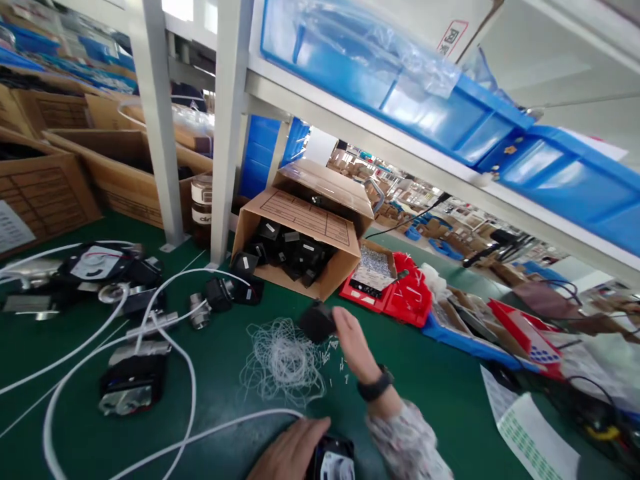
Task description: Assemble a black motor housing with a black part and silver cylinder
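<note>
My right hand, slightly blurred and with a dark band at its wrist, holds a black plastic housing above the green bench. Under and beside that housing lie a tangle of thin clear line and several small white pieces. At the bottom edge my left hand grips a black device with a pale label, partly cut off by the frame. A white cable runs to this hand from the left. Behind the tangle, an open cardboard box on its side contains several black housings.
Metal valve-like parts with black units and looping white cables cover the left. Right of the box are red trays and a blue tray. A white shelf post and blue bins stand close. Papers lie far right.
</note>
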A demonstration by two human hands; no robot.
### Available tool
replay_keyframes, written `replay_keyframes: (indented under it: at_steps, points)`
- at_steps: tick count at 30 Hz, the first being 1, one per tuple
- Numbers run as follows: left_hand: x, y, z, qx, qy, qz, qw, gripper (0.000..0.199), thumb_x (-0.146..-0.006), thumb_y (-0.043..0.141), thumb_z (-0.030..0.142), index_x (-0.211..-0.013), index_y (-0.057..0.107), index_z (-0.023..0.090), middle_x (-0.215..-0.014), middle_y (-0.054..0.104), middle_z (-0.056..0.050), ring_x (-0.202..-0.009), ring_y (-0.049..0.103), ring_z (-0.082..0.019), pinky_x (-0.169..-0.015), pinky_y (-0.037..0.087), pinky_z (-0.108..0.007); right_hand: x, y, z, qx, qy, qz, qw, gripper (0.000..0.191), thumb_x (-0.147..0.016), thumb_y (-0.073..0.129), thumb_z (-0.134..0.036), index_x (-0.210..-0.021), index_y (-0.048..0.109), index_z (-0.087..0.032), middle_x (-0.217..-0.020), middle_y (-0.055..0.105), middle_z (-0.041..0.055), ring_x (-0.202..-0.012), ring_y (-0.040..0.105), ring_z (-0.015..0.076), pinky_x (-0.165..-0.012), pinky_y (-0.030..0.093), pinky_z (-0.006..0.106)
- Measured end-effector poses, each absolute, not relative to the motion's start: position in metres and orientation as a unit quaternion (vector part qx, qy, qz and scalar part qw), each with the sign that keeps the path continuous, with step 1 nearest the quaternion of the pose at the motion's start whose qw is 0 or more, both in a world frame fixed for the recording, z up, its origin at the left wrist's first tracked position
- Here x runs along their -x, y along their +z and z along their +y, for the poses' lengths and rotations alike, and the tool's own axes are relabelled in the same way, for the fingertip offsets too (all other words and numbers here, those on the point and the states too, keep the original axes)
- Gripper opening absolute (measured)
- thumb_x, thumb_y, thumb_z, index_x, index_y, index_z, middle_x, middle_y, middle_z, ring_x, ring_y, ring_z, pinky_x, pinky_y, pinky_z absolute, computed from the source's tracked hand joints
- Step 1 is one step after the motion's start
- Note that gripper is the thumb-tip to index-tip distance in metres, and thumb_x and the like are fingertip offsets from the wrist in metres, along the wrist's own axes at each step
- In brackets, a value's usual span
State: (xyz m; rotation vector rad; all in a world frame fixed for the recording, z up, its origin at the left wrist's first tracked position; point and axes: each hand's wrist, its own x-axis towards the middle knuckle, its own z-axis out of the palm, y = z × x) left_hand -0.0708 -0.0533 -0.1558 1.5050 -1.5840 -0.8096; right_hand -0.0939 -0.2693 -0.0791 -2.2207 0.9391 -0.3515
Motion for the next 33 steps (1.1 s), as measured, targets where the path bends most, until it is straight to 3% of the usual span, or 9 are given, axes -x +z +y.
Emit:
replay_keyframes:
  at_steps: [3,6,10,12,14,16,20,27,33]
  points:
    - [0.069,-0.136,-0.053,-0.597,-0.351,-0.604,0.396,0.085,-0.069,0.070,0.049,-0.139,0.029,0.026,-0.135,0.048,-0.011,-0.122,0.046,-0.029,-0.105,0.037,-0.043,0.207,-0.089,-0.266,0.559,-0.198,0.559,0.580,0.033,-0.079,0.053,-0.050,-0.081,0.053,-0.017,-0.068,0.057,0.0010,-0.059,0.053,0.0148,-0.053,0.044,0.025]
    - [0.071,-0.123,-0.052,-0.602,-0.399,-0.575,0.384,0.096,-0.059,0.078,0.046,-0.138,0.029,0.021,-0.137,0.045,-0.014,-0.124,0.042,-0.031,-0.106,0.035,-0.046,0.296,-0.107,-0.241,0.417,-0.143,0.621,0.648,0.037,-0.068,0.067,-0.049,-0.080,0.051,-0.018,-0.063,0.056,-0.0001,-0.058,0.057,0.0164,-0.054,0.048,0.027]
    - [0.074,-0.119,-0.052,-0.622,-0.430,-0.537,0.375,0.087,-0.064,0.075,0.027,-0.137,0.028,0.022,-0.138,0.041,-0.012,-0.127,0.039,-0.029,-0.106,0.034,-0.047,0.347,-0.121,-0.211,0.535,-0.151,0.659,0.507,0.048,-0.076,0.048,-0.064,-0.077,0.052,-0.016,-0.061,0.053,0.0027,-0.055,0.056,0.0193,-0.047,0.048,0.031]
    - [0.075,-0.121,-0.054,-0.627,-0.428,-0.526,0.384,0.083,-0.066,0.072,0.023,-0.136,0.026,0.024,-0.139,0.040,-0.011,-0.126,0.039,-0.028,-0.105,0.034,-0.047,0.353,-0.122,-0.205,0.582,-0.182,0.663,0.434,0.052,-0.078,0.040,-0.067,-0.078,0.054,-0.016,-0.072,0.057,0.0073,-0.071,0.058,0.0238,-0.059,0.051,0.036]
    - [0.076,-0.122,-0.055,-0.624,-0.430,-0.522,0.391,0.081,-0.068,0.071,0.024,-0.135,0.026,0.026,-0.137,0.042,-0.010,-0.124,0.042,-0.028,-0.103,0.037,-0.047,0.354,-0.120,-0.200,0.615,-0.207,0.650,0.395,0.052,-0.077,0.045,-0.064,-0.090,0.057,-0.016,-0.098,0.058,0.0128,-0.100,0.053,0.0288,-0.085,0.046,0.043]
    - [0.076,-0.121,-0.056,-0.622,-0.430,-0.523,0.393,0.080,-0.067,0.072,0.029,-0.134,0.029,0.026,-0.136,0.043,-0.010,-0.123,0.043,-0.029,-0.101,0.038,-0.047,0.351,-0.118,-0.191,0.695,-0.182,0.594,0.361,0.057,-0.074,0.056,-0.056,-0.115,0.052,-0.017,-0.126,0.046,0.0137,-0.122,0.037,0.0305,-0.103,0.031,0.047]
    - [0.075,-0.114,-0.056,-0.617,-0.421,-0.521,0.414,0.079,-0.060,0.077,0.030,-0.128,0.038,0.026,-0.134,0.044,-0.008,-0.123,0.043,-0.030,-0.102,0.037,-0.045,0.340,-0.114,-0.175,0.840,-0.065,0.469,0.264,0.071,-0.079,0.059,-0.034,-0.140,0.025,-0.024,-0.136,0.035,0.0115,-0.125,0.032,0.0313,-0.104,0.028,0.053]
    - [0.079,-0.118,-0.052,-0.580,-0.455,-0.480,0.475,0.096,-0.056,0.080,0.020,-0.135,0.026,0.028,-0.130,0.049,-0.006,-0.118,0.049,-0.024,-0.102,0.039,-0.039,0.301,-0.073,-0.156,0.857,-0.139,0.354,0.347,0.074,-0.080,0.060,-0.030,-0.139,0.017,-0.025,-0.139,0.030,0.0100,-0.128,0.030,0.0270,-0.107,0.028,0.048]
    - [0.081,-0.126,-0.050,-0.564,-0.418,-0.508,0.499,0.109,-0.054,0.083,0.040,-0.139,0.016,0.028,-0.131,0.047,-0.009,-0.118,0.048,-0.026,-0.102,0.038,-0.039,0.246,-0.041,-0.152,0.908,-0.047,0.193,0.370,0.077,-0.077,0.067,-0.033,-0.140,0.023,-0.028,-0.140,0.034,0.0055,-0.130,0.029,0.0233,-0.110,0.027,0.040]
